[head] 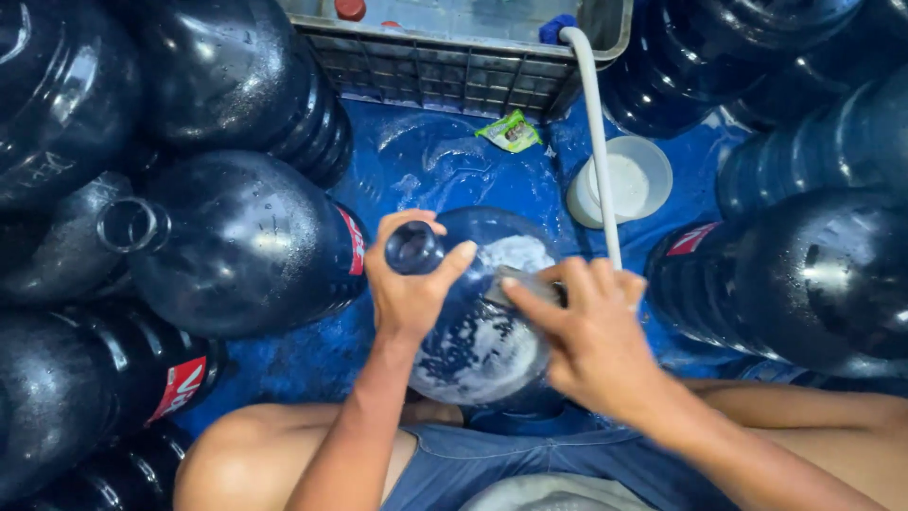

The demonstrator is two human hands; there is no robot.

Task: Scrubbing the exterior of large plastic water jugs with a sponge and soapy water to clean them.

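The left hand (409, 293) is gripping the neck of a soapy jug (482, 322) that is lying between the knees, while the right hand (586, 331) is closing on a sponge (525, 284) and pressing it to the shoulder. Suds are covering much of the near side; rinsing looks undone. A hose (596, 142) is hanging just beyond the right hand.

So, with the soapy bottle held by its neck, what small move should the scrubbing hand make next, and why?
Probably slide the right hand with its scrub pad down toward the lower side of the water bottle. Foam is patchy there, and the left hand has the neck in its grip, which should steady the bottle.
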